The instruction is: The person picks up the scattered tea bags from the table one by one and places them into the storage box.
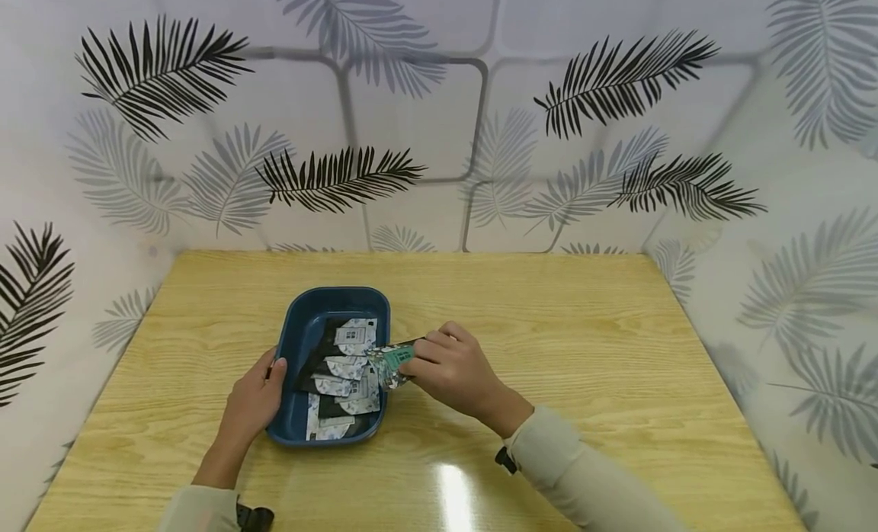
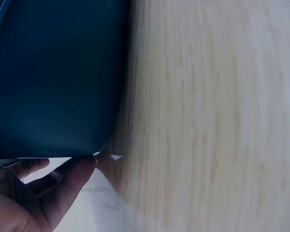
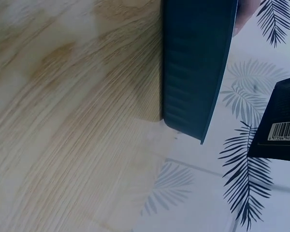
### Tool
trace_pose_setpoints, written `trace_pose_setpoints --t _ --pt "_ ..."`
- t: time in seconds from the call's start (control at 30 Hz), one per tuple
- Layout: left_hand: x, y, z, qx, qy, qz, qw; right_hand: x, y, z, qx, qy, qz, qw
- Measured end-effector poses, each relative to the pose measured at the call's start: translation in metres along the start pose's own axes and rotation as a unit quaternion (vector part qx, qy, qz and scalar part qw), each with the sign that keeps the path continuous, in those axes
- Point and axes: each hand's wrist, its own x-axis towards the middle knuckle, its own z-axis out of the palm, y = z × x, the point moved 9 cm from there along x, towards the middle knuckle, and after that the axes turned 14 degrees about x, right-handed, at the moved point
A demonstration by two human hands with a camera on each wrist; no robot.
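Note:
A dark blue rectangular tray stands on the wooden table, holding several overlapping flat packets with black and floral white-blue faces. My left hand grips its left side, thumb at the rim and fingers against the outer wall. Over the tray's right rim, my right hand pinches a small flat packet with a green panel and a patterned, shiny face. Its black back with a barcode shows in the right wrist view, where most of that hand is out of frame.
The light wood table extends right of the tray. Behind it and at both sides stands a pale wall covering with leaf patterns. Dark straps with small devices sit at both wrists.

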Motion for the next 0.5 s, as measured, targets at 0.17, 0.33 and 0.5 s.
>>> trace_pose_setpoints --t 0.17,0.33,0.5 --pt "-0.001 0.0 0.001 -0.001 0.001 -0.001 1.0 0.006 -0.006 0.009 -0.009 -0.005 -0.011 1.0" --pt "-0.002 0.0 0.001 -0.003 -0.003 -0.003 1.0 0.009 -0.015 0.017 -0.012 0.001 -0.031 0.999" --pt "-0.001 -0.001 0.001 -0.006 -0.005 -0.006 1.0 0.016 -0.024 0.029 -0.012 -0.013 -0.042 0.999"
